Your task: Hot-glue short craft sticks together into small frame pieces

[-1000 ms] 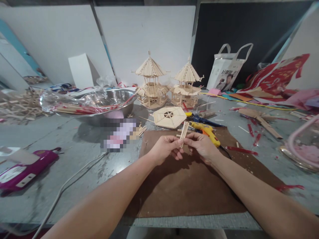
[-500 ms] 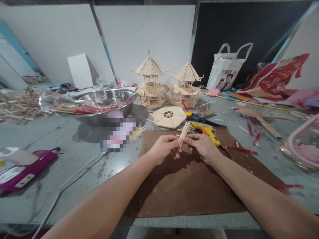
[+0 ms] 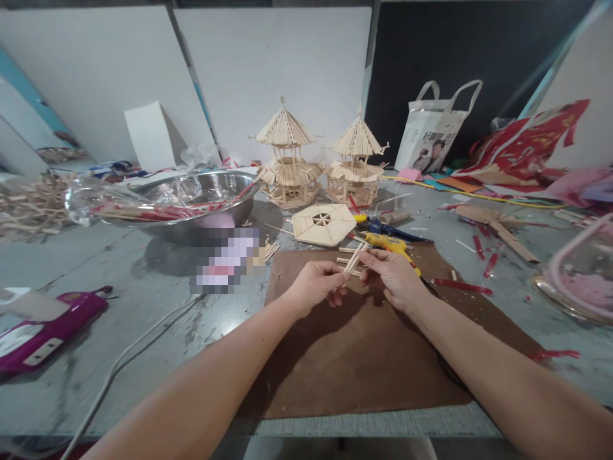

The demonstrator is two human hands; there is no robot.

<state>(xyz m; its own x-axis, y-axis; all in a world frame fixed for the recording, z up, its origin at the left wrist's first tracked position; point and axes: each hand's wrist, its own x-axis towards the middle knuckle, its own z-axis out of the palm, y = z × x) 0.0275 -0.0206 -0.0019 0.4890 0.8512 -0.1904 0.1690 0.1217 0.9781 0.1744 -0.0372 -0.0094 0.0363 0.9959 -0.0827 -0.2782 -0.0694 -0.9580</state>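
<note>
At the far side, the left pavilion (image 3: 286, 131) and right pavilion (image 3: 358, 142) look fully built, while the hexagonal panel (image 3: 304, 230) lies flat and separate nearer; the handful of wooden sticks (image 3: 354, 258) seems unassembled. Pale, slim and slanted side by side, the sticks are above the brown mat's (image 3: 364, 358) far part, pinched at the lower end by the left hand (image 3: 313, 287), the upper by the right hand (image 3: 397, 276).

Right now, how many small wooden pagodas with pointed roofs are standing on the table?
2. The left pagoda stands behind the hexagonal panel; the right pagoda stands beside the first, toward the white bag. Neither looks hidden.
</note>
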